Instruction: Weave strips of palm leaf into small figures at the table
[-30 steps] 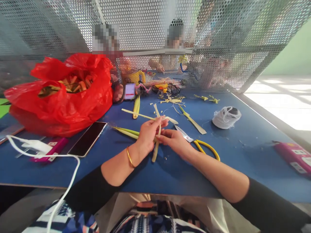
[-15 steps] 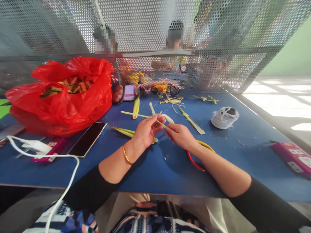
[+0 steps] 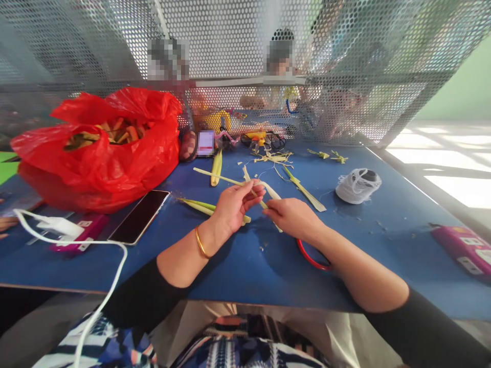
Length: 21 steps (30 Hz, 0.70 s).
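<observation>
Pale husk strips (image 3: pixel 217 175) cross between my two hands above the middle of the blue table. My left hand (image 3: pixel 235 204) pinches them where they cross, thumb on top. Close on its right, my right hand (image 3: pixel 293 217) has its fingers closed on the strips' near end, and one pale end hangs below it. Under my left hand lies a green-yellow husk (image 3: pixel 197 206). Another husk (image 3: pixel 217 168) lies beyond it, and a long husk piece (image 3: pixel 305 189) is to the right. A red ring (image 3: pixel 312 258) lies partly under my right forearm.
A full red plastic bag (image 3: pixel 95 174) stands at the left, with a black phone (image 3: pixel 140 217) and white cable (image 3: pixel 120 260) near it. White thread spool (image 3: pixel 358 186) and purple case (image 3: pixel 464 248) are at the right. A perforated metal screen (image 3: pixel 230 46) borders the back; people show behind it.
My right hand has moved slightly right, and a pale strip end now shows below it. At the left edge, another person's fingers have come into view.
</observation>
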Available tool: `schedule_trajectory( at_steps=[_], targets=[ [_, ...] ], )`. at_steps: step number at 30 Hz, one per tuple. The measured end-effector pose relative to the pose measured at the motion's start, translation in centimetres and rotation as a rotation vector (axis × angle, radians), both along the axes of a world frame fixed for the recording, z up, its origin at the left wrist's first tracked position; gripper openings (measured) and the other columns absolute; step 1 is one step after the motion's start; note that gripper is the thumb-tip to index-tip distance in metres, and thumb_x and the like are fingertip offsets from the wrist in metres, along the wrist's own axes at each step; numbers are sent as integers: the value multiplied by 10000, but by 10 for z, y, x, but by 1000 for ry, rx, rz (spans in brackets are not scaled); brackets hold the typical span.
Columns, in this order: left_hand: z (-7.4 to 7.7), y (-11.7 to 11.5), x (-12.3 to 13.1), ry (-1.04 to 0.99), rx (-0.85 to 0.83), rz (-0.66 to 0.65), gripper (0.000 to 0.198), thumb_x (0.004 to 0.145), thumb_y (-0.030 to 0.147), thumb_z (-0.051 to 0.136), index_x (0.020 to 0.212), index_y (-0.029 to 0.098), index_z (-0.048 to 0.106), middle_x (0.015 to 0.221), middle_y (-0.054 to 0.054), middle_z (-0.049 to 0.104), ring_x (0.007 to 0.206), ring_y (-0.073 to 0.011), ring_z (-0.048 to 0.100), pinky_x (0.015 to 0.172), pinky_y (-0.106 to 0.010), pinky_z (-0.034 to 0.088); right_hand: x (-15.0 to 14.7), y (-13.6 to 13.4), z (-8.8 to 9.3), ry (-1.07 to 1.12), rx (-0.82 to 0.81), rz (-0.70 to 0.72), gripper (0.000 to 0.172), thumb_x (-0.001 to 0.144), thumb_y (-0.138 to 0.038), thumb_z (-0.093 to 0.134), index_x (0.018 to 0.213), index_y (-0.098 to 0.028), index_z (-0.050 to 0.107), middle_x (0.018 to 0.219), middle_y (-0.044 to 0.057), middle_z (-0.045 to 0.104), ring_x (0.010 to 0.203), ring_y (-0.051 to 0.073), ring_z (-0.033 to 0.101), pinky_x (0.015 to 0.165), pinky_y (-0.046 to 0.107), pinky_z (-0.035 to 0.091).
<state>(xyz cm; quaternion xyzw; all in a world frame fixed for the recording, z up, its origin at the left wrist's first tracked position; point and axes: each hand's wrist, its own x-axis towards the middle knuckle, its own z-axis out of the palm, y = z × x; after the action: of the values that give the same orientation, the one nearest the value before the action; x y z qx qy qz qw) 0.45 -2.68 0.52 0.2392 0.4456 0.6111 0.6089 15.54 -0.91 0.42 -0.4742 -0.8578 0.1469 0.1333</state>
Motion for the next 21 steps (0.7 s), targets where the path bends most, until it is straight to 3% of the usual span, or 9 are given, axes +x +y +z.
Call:
schedule_trajectory(
  at_steps=[4, 8, 11, 14, 16, 18, 21],
  targets=[
    [-1, -3, 2, 162, 15, -112, 104, 811, 202, 656, 786, 123, 719, 721, -66, 722, 644, -112, 662, 629, -208, 536, 7, -4, 16, 332, 176, -88, 278, 867, -358, 511, 669, -211, 638, 554, -5, 536, 526, 120, 445, 534, 262, 289],
    [-1, -11, 8, 345, 78, -355, 144, 780, 260, 674, 724, 136, 722, 702, -78, 734, 560, -129, 640, 454, -188, 455, 6, -3, 20, 584, 231, -68, 202, 816, -353, 577, 869, -203, 702, 704, 15, 582, 614, 130, 506, 615, 271, 386],
    [-1, -17, 15, 508, 92, -465, 148, 759, 219, 668, 644, 133, 706, 626, -62, 714, 431, -108, 566, 329, -179, 301, 0, -2, 15, 599, -29, 2, 176, 754, -354, 647, 838, -206, 692, 615, -15, 541, 553, 127, 507, 567, 267, 381],
    [-2, -20, 18, 574, 67, -486, 171, 764, 214, 654, 628, 126, 709, 488, -31, 642, 315, -71, 438, 304, -195, 222, -3, -5, 11, 648, -320, 43, 160, 789, -368, 606, 739, -216, 618, 490, -51, 483, 430, 111, 454, 470, 248, 323],
    [-4, -17, 17, 495, 24, -472, 184, 769, 252, 661, 643, 126, 707, 485, -32, 633, 331, -73, 461, 309, -192, 199, -3, -9, 12, 723, -225, 4, 167, 814, -353, 571, 719, -216, 579, 516, -45, 510, 444, 107, 453, 479, 249, 332],
    [-7, -12, 13, 361, -29, -424, 172, 758, 253, 676, 635, 134, 683, 505, -32, 631, 400, -90, 538, 316, -178, 186, -1, -13, 14, 747, 1, -26, 164, 824, -332, 562, 713, -211, 568, 606, -19, 573, 529, 115, 488, 538, 256, 372],
    [-8, -3, 6, 189, -94, -320, 180, 750, 166, 668, 578, 135, 627, 434, 21, 522, 369, -48, 470, 316, -156, 178, 0, -19, 12, 599, 252, 78, 144, 864, -296, 524, 778, -208, 599, 720, 17, 646, 642, 134, 545, 623, 266, 398]
  ],
)
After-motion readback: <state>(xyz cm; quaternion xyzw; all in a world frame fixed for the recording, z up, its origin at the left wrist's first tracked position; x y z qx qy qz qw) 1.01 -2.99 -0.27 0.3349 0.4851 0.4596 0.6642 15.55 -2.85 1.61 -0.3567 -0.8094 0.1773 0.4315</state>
